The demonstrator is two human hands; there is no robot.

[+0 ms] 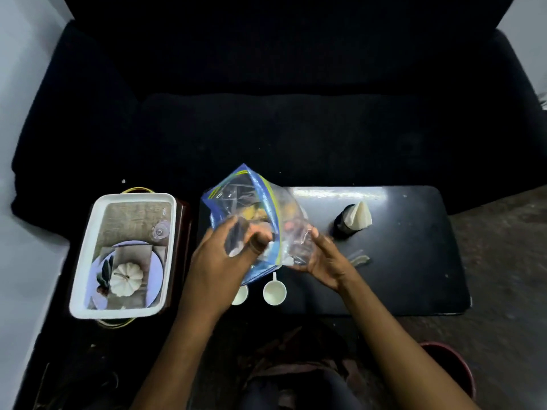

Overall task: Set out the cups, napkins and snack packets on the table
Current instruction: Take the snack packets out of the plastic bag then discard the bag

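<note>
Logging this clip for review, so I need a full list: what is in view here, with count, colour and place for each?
Zip bag: one, clear with blue and yellow-green seal strips, held up over the table's left part; contents blurred, some orange-yellow.
Cups: two, white, near edge of the table, one partly hidden under the left hand.
Napkins: one folded bunch, cream, in a dark holder, table centre.
Table: one, glossy black, front centre-right.
Tray: one, white rim, printed picture inside, left of the table.
Sofa: one, black, behind the table.
Left hand: gripping the bag's left side.
Right hand: holding the bag's right lower side.
</note>
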